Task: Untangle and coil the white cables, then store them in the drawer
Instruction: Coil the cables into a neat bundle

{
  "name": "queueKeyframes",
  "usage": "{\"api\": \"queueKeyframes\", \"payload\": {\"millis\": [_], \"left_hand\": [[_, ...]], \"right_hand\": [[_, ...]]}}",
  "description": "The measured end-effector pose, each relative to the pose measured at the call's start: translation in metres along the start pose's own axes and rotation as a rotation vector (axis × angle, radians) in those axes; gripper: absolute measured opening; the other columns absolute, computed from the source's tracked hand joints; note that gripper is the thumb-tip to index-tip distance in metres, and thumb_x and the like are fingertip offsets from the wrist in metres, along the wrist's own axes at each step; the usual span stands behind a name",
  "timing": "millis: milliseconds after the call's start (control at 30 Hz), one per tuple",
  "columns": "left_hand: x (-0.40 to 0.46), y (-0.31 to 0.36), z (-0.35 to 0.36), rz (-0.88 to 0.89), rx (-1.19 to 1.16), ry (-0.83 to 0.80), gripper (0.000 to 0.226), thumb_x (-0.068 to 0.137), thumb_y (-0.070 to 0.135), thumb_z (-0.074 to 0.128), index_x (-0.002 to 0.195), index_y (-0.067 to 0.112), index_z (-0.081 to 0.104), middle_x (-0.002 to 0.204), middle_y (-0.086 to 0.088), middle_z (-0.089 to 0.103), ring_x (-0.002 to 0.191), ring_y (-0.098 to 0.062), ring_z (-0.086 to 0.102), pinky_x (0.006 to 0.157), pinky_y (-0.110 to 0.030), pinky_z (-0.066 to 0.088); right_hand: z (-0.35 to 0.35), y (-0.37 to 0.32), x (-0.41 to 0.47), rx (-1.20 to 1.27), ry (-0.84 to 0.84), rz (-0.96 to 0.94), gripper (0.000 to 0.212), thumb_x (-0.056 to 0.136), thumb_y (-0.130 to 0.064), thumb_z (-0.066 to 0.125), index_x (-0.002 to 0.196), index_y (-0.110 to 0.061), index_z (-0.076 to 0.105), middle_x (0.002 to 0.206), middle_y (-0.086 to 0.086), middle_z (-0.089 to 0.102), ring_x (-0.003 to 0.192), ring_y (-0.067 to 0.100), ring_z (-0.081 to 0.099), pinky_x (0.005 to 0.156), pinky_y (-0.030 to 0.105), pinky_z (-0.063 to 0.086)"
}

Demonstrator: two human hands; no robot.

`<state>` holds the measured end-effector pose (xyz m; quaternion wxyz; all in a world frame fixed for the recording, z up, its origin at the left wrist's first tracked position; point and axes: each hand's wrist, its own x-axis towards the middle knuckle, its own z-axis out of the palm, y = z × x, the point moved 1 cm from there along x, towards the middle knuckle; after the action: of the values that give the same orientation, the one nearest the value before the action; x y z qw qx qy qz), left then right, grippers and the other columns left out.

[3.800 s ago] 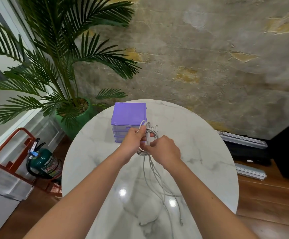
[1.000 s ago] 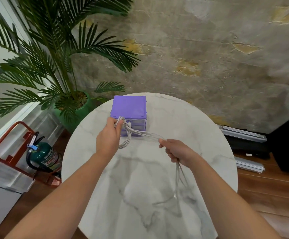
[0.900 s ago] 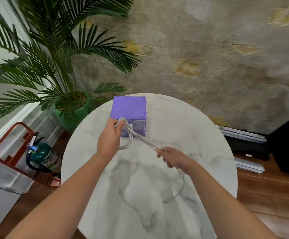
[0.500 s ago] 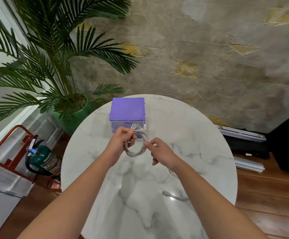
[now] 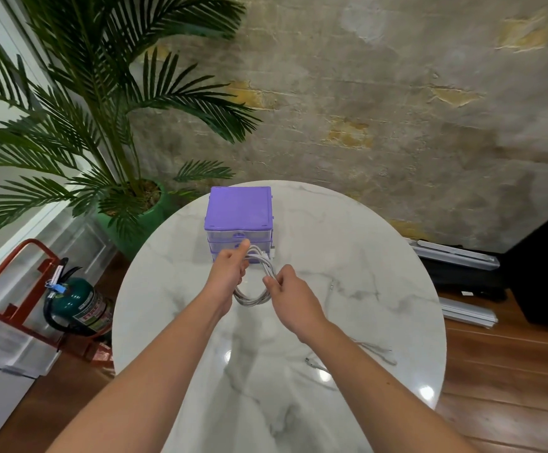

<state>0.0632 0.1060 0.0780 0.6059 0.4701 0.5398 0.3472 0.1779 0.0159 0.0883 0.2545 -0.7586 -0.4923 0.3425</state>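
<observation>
A coil of white cables [image 5: 255, 297] hangs between my two hands above the round marble table [image 5: 364, 256]. My left hand [image 5: 228, 271] grips the top of the coil, thumb up, just in front of the purple drawer unit [image 5: 239, 210]. My right hand [image 5: 290, 297] pinches the coil's right side. A loose cable tail [image 5: 313, 362] trails under my right forearm onto the table. The unit's translucent drawers look closed.
A potted palm [image 5: 128, 197] in a green pot stands at the table's far left. A green fire extinguisher [image 5: 76, 308] in a red stand sits on the floor at left. Dark equipment [image 5: 462, 273] lies on the wooden floor at right.
My right hand has wound more cable onto the coil and come back beside my left hand. The loose tail on the table has become much shorter.
</observation>
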Motion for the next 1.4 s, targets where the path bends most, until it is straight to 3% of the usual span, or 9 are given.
{"api": "queueKeyframes", "payload": {"millis": [233, 467, 600, 767, 867, 1033, 1233, 1333, 1400], "left_hand": [[0.001, -0.009, 0.007, -0.013, -0.069, 0.063, 0.037, 0.092, 0.042, 0.059, 0.075, 0.011, 0.049, 0.058, 0.001, 0.028, 0.051, -0.013, 0.021, 0.052, -0.029, 0.019], [0.007, -0.002, -0.006, -0.002, -0.12, 0.126, 0.032, 0.085, 0.039, 0.068, 0.078, 0.012, 0.053, 0.054, 0.004, 0.028, 0.05, -0.013, 0.022, 0.052, -0.031, 0.018], [0.005, 0.002, -0.011, 0.026, -0.057, -0.017, 0.031, 0.089, 0.036, 0.063, 0.075, 0.012, 0.05, 0.053, 0.003, 0.03, 0.05, -0.013, 0.023, 0.053, -0.031, 0.019], [-0.006, 0.015, -0.008, -0.094, -0.038, -0.249, 0.031, 0.096, 0.016, 0.039, 0.077, 0.008, 0.062, 0.064, -0.006, 0.061, 0.048, -0.013, 0.041, 0.055, -0.028, 0.033], [-0.007, 0.014, -0.001, -0.151, -0.121, -0.256, 0.027, 0.093, 0.012, 0.033, 0.074, 0.009, 0.052, 0.061, -0.005, 0.051, 0.044, -0.012, 0.036, 0.052, -0.026, 0.031], [-0.001, 0.007, 0.002, -0.045, -0.023, -0.184, 0.027, 0.1, 0.015, 0.033, 0.077, 0.015, 0.045, 0.058, 0.0, 0.044, 0.047, -0.011, 0.026, 0.052, -0.025, 0.026], [0.003, 0.01, -0.001, 0.011, 0.076, -0.139, 0.007, 0.1, 0.022, 0.047, 0.098, 0.018, 0.042, 0.065, -0.002, 0.052, 0.049, -0.011, 0.033, 0.055, -0.026, 0.031], [0.001, 0.013, 0.001, 0.034, 0.078, -0.198, 0.005, 0.101, 0.018, 0.042, 0.095, 0.017, 0.043, 0.065, -0.002, 0.055, 0.052, -0.013, 0.036, 0.056, -0.027, 0.033], [-0.001, 0.013, 0.002, -0.001, 0.018, -0.215, 0.007, 0.1, 0.014, 0.04, 0.094, 0.016, 0.043, 0.061, -0.002, 0.057, 0.05, -0.014, 0.04, 0.056, -0.028, 0.035]], "right_hand": [[0.005, -0.003, -0.002, -0.106, -0.101, 0.007, 0.025, 0.092, -0.044, 0.045, 0.08, -0.023, 0.04, 0.089, 0.006, 0.07, 0.08, 0.031, 0.066, 0.075, 0.042, 0.055], [-0.006, 0.002, 0.0, -0.278, -0.086, -0.062, 0.012, 0.1, -0.029, 0.035, 0.096, -0.017, 0.037, 0.092, 0.012, 0.069, 0.084, 0.032, 0.064, 0.067, 0.038, 0.045], [-0.011, 0.006, 0.005, -0.103, -0.105, -0.016, 0.006, 0.1, -0.014, 0.037, 0.095, -0.013, 0.033, 0.079, 0.004, 0.054, 0.071, 0.026, 0.052, 0.062, 0.035, 0.04], [-0.015, 0.007, 0.001, 0.058, 0.042, -0.017, 0.023, 0.097, -0.037, 0.046, 0.098, -0.015, 0.038, 0.066, -0.001, 0.049, 0.057, 0.018, 0.045, 0.051, 0.032, 0.033], [-0.013, 0.004, 0.002, -0.047, 0.088, -0.073, 0.028, 0.098, -0.044, 0.043, 0.094, -0.017, 0.038, 0.071, 0.002, 0.06, 0.065, 0.027, 0.054, 0.058, 0.038, 0.041], [-0.01, 0.006, 0.006, -0.046, 0.062, -0.145, 0.019, 0.102, -0.028, 0.038, 0.088, -0.017, 0.032, 0.074, 0.008, 0.056, 0.065, 0.029, 0.046, 0.059, 0.037, 0.039], [-0.028, 0.01, 0.015, 0.307, 0.021, -0.047, 0.019, 0.099, -0.018, 0.043, 0.081, -0.02, 0.043, 0.069, 0.003, 0.065, 0.051, 0.012, 0.042, 0.051, 0.027, 0.034], [-0.03, 0.01, 0.016, 0.271, 0.043, 0.004, 0.011, 0.098, -0.03, 0.046, 0.093, -0.02, 0.047, 0.069, -0.004, 0.057, 0.058, 0.014, 0.047, 0.059, 0.03, 0.037], [-0.031, 0.009, 0.014, 0.147, 0.052, 0.026, 0.024, 0.093, -0.048, 0.051, 0.103, -0.027, 0.048, 0.069, -0.008, 0.055, 0.062, 0.014, 0.052, 0.059, 0.031, 0.037]]}}
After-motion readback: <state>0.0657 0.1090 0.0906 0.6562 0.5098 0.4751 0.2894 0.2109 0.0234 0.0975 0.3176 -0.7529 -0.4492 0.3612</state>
